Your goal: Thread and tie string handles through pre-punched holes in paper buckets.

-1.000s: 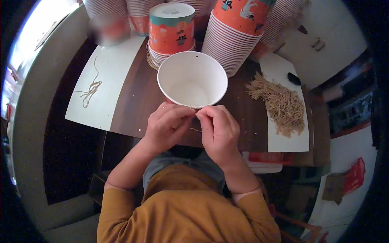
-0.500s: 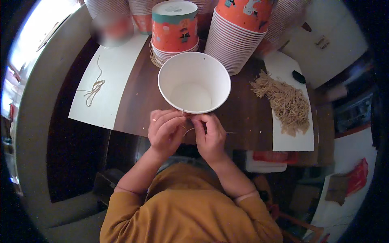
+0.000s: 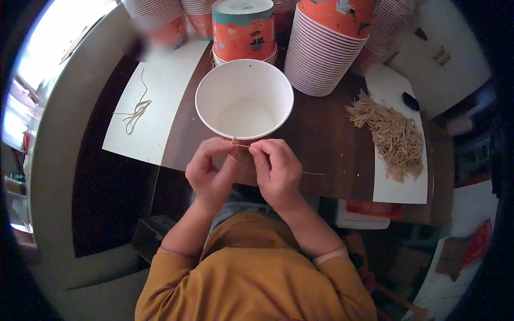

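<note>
A white-lined paper bucket (image 3: 243, 101) stands tilted toward me on the brown table, its open mouth facing up. A thin tan string (image 3: 242, 145) passes over its near rim and stretches between my two hands. My left hand (image 3: 210, 167) pinches the string just below the rim, with a short strand hanging beside the thumb. On the other side, my right hand (image 3: 278, 166) grips the string between thumb and fingertips. A loose end runs out to the right past that hand. The bucket's outer near wall is hidden by my hands.
Behind the bucket are an upturned orange bucket (image 3: 243, 37) and a tall stack of nested buckets (image 3: 324, 59). A heap of tan strings (image 3: 396, 142) lies on a white board at right, beside a small black object (image 3: 410, 101). One looped string (image 3: 138, 112) rests on the left board.
The bucket has shifted left relative to the things behind it. My hands have moved slightly apart, and the string between them is now drawn straighter.
</note>
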The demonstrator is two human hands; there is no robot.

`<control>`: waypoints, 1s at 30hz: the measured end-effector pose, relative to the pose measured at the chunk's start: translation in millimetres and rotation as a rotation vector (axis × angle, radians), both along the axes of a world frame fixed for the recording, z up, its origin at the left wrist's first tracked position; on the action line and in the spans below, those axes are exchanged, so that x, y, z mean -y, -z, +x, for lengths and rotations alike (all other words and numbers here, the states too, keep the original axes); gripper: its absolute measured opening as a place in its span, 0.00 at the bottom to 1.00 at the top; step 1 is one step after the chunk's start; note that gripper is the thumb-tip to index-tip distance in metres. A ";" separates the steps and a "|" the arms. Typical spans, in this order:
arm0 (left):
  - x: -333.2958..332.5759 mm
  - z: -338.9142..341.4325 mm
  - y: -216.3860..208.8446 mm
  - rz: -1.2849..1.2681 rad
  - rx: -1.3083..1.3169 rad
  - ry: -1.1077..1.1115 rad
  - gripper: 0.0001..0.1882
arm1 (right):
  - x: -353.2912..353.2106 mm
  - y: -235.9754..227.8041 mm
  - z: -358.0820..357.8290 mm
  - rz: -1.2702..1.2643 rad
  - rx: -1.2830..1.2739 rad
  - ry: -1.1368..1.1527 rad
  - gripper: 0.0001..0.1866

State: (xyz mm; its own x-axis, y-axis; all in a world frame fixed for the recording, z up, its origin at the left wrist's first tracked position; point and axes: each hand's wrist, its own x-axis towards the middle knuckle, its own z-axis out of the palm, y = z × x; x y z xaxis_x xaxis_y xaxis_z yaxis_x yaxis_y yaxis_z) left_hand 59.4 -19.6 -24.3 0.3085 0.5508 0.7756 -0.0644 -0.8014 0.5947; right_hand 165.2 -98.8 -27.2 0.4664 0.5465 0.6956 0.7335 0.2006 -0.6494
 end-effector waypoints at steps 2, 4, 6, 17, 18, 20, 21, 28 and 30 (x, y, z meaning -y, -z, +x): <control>9.9 1.1 0.8 -0.731 0.110 0.172 0.06 | -2.3 10.6 2.6 0.006 0.102 0.060 0.06; 9.9 6.9 2.7 -0.880 0.193 0.264 0.05 | -3.2 15.2 4.4 0.007 0.205 0.123 0.07; 7.9 10.4 4.2 -1.032 0.277 0.357 0.04 | -4.4 17.6 5.0 0.041 0.274 0.163 0.08; 0.8 3.4 -6.0 -1.417 0.353 0.525 0.05 | -5.1 -3.2 -3.3 -0.094 -0.628 -0.260 0.09; 0.1 1.9 -6.9 -1.414 0.355 0.520 0.05 | -4.8 -4.7 -4.0 -0.131 -0.794 -0.336 0.10; -0.2 -0.3 -9.6 -1.443 0.341 0.477 0.05 | -6.2 -7.6 -4.6 -0.109 -1.026 -0.447 0.10; 0.7 -1.4 -10.9 -1.442 0.342 0.474 0.05 | -7.2 -8.2 -5.7 -0.085 -1.256 -0.556 0.10; 3.4 -1.8 -8.3 -1.155 0.299 0.315 0.05 | -19.3 -0.2 -22.8 0.069 -1.520 -0.536 0.08; 4.5 -1.5 -6.0 -0.966 0.270 0.208 0.05 | -20.4 -0.4 -24.1 0.053 -1.574 -0.502 0.08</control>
State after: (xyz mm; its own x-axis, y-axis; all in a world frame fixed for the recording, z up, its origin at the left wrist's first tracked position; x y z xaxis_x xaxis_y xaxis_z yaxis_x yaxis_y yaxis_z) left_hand 57.9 -24.1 -18.3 0.3504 0.9326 0.0867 -0.3749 0.0549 0.9254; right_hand 141.1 -78.4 -26.7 0.4825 0.8433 -0.2368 -0.7366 0.2443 -0.6307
